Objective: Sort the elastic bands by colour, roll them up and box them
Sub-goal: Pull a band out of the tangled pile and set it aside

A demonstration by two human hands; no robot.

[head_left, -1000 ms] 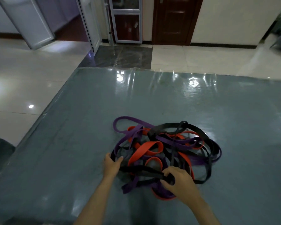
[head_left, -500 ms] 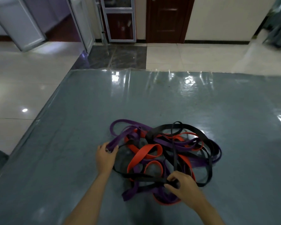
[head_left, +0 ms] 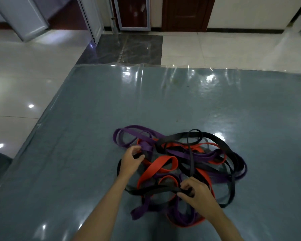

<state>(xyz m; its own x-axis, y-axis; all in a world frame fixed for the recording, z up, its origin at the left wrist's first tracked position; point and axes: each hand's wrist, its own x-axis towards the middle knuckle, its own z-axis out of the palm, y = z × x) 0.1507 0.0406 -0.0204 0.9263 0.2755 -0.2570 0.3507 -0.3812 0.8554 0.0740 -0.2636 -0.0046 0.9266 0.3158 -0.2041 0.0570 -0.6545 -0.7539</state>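
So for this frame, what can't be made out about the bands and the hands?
Head view only:
- How many bands of each colour: the tangled pile overlaps itself.
- What the left hand holds, if anything: its fingers curl over crossing purple and black strands.
- Where the black band pinched by the right hand ends: the pile hides it.
- Any box: none in view.

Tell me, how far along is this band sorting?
Barely begun. Done: nothing; the purple bands, orange bands and black bands lie in one tangle on the grey mat. In hand: the right hand pinches a black band, the left hand reaches into the pile's edge. Left: separating colours, rolling, boxing; no box is in view.
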